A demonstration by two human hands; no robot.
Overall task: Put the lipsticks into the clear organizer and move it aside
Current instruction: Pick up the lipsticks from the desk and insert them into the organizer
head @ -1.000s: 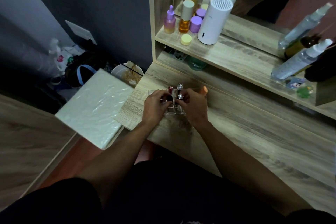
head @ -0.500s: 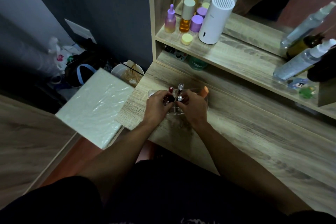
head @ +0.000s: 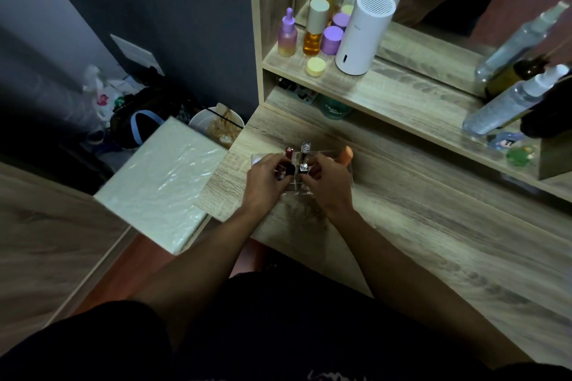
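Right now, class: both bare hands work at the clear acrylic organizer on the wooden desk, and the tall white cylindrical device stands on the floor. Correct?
Not quite. The head view shows the tall white cylindrical device standing on the wooden shelf, not the floor. The rest holds.

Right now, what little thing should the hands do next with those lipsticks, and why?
Probably push the two lipsticks down into their slots. The left hand holds a dark red lipstick and the right hand a silver-topped one, both upright over the clear organizer on the desk. An orange lipstick already stands inside.
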